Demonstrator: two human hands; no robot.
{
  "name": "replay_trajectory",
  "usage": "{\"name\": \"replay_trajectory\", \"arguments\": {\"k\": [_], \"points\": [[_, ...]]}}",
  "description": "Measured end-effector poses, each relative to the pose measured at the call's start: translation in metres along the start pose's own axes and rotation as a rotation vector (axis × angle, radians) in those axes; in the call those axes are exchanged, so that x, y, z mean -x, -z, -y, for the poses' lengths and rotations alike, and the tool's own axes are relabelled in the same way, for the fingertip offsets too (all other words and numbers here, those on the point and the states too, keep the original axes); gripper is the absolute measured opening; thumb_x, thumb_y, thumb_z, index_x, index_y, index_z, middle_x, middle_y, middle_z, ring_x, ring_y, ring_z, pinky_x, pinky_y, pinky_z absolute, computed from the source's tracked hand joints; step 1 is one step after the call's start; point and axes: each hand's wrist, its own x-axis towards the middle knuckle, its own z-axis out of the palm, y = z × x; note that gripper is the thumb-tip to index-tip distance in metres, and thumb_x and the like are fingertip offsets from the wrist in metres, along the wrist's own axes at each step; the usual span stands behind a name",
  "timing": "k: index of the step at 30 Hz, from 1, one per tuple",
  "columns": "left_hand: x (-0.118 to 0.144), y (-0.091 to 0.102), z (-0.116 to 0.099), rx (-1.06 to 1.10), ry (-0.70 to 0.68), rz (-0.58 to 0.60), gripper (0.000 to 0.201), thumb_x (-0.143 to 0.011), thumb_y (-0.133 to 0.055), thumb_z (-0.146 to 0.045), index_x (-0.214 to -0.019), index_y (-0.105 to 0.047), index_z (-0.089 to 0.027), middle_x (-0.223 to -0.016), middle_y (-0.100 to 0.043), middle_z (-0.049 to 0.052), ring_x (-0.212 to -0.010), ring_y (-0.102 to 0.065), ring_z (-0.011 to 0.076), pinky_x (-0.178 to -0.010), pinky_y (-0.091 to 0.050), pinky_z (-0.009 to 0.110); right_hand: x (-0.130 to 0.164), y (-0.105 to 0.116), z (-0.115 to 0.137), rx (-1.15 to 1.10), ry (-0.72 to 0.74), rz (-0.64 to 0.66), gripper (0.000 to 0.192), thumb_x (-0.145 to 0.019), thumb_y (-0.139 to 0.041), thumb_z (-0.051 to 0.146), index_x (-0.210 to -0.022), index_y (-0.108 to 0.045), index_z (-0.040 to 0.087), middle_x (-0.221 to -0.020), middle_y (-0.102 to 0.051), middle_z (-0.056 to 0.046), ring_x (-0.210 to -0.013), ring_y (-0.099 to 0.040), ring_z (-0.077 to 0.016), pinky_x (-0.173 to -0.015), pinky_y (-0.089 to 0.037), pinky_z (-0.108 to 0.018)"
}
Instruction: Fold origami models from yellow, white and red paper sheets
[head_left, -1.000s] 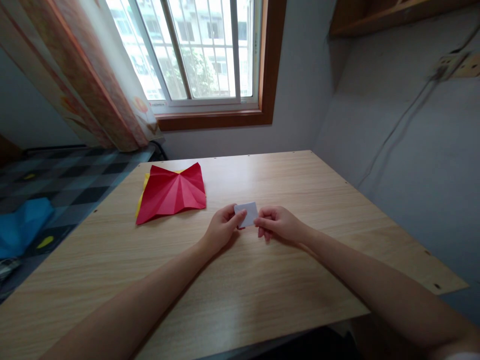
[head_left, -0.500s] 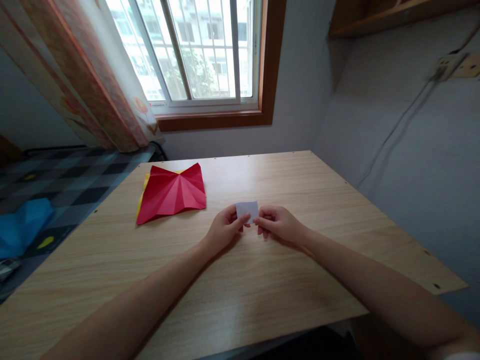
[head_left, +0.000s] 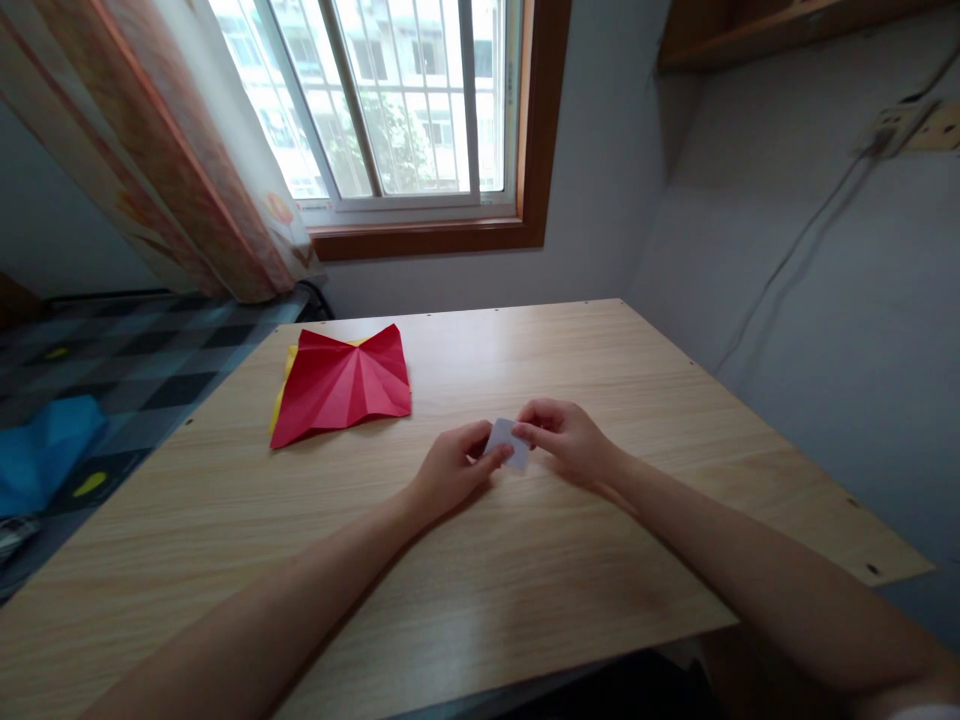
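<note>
A small white piece of paper (head_left: 513, 447), squarish and tilted, is held between both hands just above the table. My left hand (head_left: 459, 462) pinches its left side, thumb on top. My right hand (head_left: 562, 434) has thumb and fingertips closed on its upper right corner. Farther back on the left lies a creased red sheet of paper (head_left: 349, 390), its folds fanning out from the top middle. A yellow sheet (head_left: 283, 395) peeks out from beneath the red one.
The wooden table (head_left: 600, 560) reaches to the wall under a window (head_left: 405, 110). Beyond its left edge, a bed with a checked cover (head_left: 187, 392) bears a blue sheet of paper (head_left: 52, 440). A cable (head_left: 780, 270) runs down the right wall.
The white paper has turned clockwise and come slightly nearer. My right hand's grip has shifted from its lower right side to the upper right corner.
</note>
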Motion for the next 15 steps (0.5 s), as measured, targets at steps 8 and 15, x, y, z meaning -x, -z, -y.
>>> {"name": "replay_trajectory", "arguments": {"k": [8, 15], "points": [[-0.0011, 0.0043, 0.0048, -0.096, -0.050, -0.142, 0.039, -0.094, -0.044, -0.042, -0.066, -0.054, -0.017, -0.059, -0.050, -0.003, -0.059, -0.045, 0.0113, -0.054, -0.034, 0.022, 0.0008, -0.0020, 0.0012, 0.054, -0.015, 0.038, 0.028, -0.084, -0.064, 0.043, -0.073, -0.063, 0.017, -0.066, -0.059, 0.000, -0.063, -0.053, -0.0125, -0.058, -0.040, -0.025], [-0.0004, 0.0029, 0.0007, -0.192, -0.107, -0.088, 0.036, -0.093, -0.046, -0.035, -0.065, -0.057, -0.017, -0.059, -0.053, -0.002, -0.058, -0.046, 0.0109, -0.055, -0.033, 0.023, 0.0019, -0.0047, 0.0015, 0.006, -0.021, -0.032, 0.026, -0.082, -0.066, 0.044, -0.080, -0.064, 0.018, -0.071, -0.061, -0.001, -0.067, -0.055, -0.0141, -0.060, -0.044, -0.026]]}}
